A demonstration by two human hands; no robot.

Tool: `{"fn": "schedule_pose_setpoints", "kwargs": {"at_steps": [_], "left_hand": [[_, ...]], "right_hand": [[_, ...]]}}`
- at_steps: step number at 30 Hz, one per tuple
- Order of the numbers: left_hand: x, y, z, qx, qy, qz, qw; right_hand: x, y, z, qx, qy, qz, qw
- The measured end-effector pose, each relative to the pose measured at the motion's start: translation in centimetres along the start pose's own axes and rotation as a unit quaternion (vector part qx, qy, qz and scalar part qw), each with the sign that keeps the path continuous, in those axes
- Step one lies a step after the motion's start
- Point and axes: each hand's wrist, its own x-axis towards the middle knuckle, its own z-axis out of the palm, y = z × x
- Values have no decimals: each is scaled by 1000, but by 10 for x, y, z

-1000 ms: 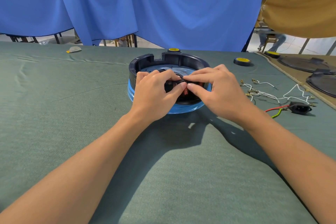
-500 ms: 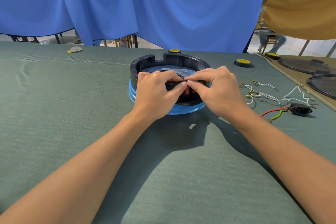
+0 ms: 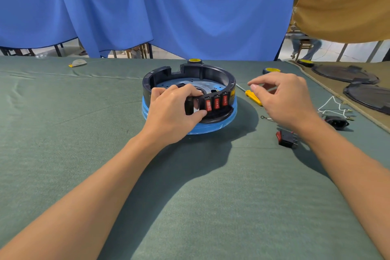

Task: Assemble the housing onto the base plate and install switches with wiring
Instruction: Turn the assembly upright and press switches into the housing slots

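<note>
Blue curtain [image 3: 168,6] behind green-covered table [image 3: 63,133]; mustard cloth [image 3: 348,2] at right; pale floor [image 3: 329,50] and chair legs beyond.

A green cloth [image 3: 63,154] covers the table, blue curtains [image 3: 147,6] hang behind, and two dark round lids [image 3: 346,74] lie far right.

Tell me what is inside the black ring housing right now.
Inside the black housing lies a pale perforated plate with a dark central opening. The left hand covers the near-left part, so anything there, and the backs of the three red switches, is hidden.
</note>
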Motion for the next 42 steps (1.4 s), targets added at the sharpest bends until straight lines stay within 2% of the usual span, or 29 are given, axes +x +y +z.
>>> {"fn": "schedule_pose_setpoints", "kwargs": {"at_steps": [8, 13, 17, 22, 25, 29, 34, 36, 39, 42], "left_hand": [[-2, 3, 5, -7, 20, -22, 1000], [-3, 6, 3, -20, 31, -10, 999], [-3, 11, 6, -29, 71, -27, 997], [-1, 17, 10, -5, 92, -36, 995], [-7, 20, 13, 54, 92, 6, 994], [-13, 27, 17, 95, 73, 65, 991], [-13, 30, 16, 96, 60, 73, 991], [-14, 30, 15, 94, 60, 73, 991], [-13, 30, 14, 91, 60, 72, 991], [-13, 28, 13, 89, 49, 75, 992]], "right_hand": [[3, 14, -9, -33, -19, 27, 999], [4, 23, -8, -108, -123, 47, 985], [3, 23, -14, -104, -211, 54, 970], [4, 21, -17, -111, -269, 34, 956], [5, 22, -26, -120, -326, 55, 936], [6, 20, -36, -118, -440, 83, 886], [6, 16, -41, -145, -505, 83, 847], [6, 16, -41, -139, -504, 80, 849], [5, 15, -40, -101, -476, 64, 871], [3, 12, -39, 28, -428, 50, 902]]}}
